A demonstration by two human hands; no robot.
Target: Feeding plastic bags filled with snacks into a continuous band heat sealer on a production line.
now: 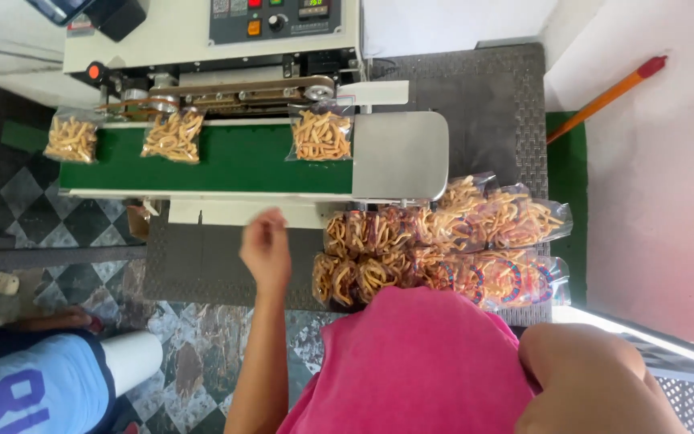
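We see the sealing machine (210, 32) first, the biggest thing here, with its green conveyor belt (234, 165) running along the front and a metal plate (399, 153) at the right end. Three clear snack bags ride the belt: the left bag (71, 138) at the far end, the middle bag (174, 135) beside it, and the right bag (322, 134) just by the metal plate, each filled with pale yellow fried sticks. Below the plate a pile of filled bags (443, 241) lies on the dark mat (483, 104), holding the same sticks and curled brown rings.

Our left hand (266, 249) hovers near the belt's front edge, just beside the pile, fingers loosely curled and holding nothing. Our right hand is hidden behind the pink shirt (411, 362), so we cannot tell its fingers.

The floor (194, 354) is patterned tile. Another person's blue sleeve (34, 382) shows lower left, and an orange stick (604, 98) lies at upper right.
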